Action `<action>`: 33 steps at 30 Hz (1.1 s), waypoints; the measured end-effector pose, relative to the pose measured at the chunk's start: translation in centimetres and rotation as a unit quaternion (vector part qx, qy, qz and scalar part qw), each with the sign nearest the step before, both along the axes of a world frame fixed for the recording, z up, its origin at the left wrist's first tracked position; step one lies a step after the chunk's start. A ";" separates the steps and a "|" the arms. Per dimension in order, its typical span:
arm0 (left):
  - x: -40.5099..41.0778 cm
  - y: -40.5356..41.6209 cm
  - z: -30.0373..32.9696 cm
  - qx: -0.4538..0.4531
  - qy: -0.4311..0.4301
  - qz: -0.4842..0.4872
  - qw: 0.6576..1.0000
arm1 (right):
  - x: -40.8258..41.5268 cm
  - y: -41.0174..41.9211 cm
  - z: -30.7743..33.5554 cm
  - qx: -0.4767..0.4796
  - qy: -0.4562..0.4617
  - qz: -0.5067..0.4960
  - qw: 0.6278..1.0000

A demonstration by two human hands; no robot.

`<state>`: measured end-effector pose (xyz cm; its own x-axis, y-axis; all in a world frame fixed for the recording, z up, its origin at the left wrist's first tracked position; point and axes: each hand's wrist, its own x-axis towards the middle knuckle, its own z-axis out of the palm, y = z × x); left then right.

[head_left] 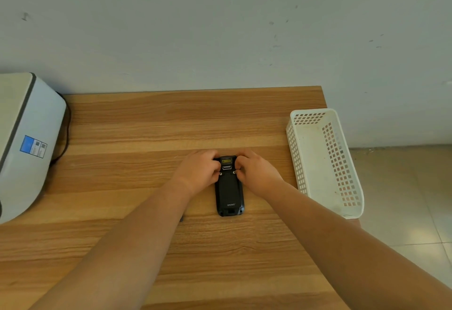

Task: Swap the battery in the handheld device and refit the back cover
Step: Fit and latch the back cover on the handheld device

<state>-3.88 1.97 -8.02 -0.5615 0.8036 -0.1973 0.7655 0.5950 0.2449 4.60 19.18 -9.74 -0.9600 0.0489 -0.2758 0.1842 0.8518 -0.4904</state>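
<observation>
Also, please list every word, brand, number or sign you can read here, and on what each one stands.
"urovo": lower back of the black device, seen upside down.
Blue and white sticker on the grey machine: too small to read.
Yellowish label at the device's top: blurred, not readable.
Basket: no text.

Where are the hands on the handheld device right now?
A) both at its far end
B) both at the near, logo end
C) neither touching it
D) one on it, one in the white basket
A: the left hand and right hand flank the far end of the handheld device, fingers at its two small latches.
</observation>
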 end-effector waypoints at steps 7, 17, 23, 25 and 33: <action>-0.1 0.1 -0.2 -0.012 -0.010 -0.037 0.999 | 0.1 0.1 0.0 0.003 0.005 0.005 1.000; -0.9 0.5 -1.1 -0.019 -0.001 -0.071 0.997 | 0.2 -0.4 -0.5 0.013 0.002 0.002 1.000; -0.8 0.2 -1.4 0.003 0.001 -0.064 0.998 | 0.1 -0.3 -0.5 0.011 -0.002 -0.003 1.000; -0.8 0.0 -1.5 0.017 -0.005 -0.056 0.998 | 0.1 -0.2 -0.5 0.016 -0.005 0.000 1.000; -1.1 0.0 -1.4 0.014 -0.008 -0.064 0.998 | 0.0 -0.1 -0.5 0.030 0.000 0.007 1.000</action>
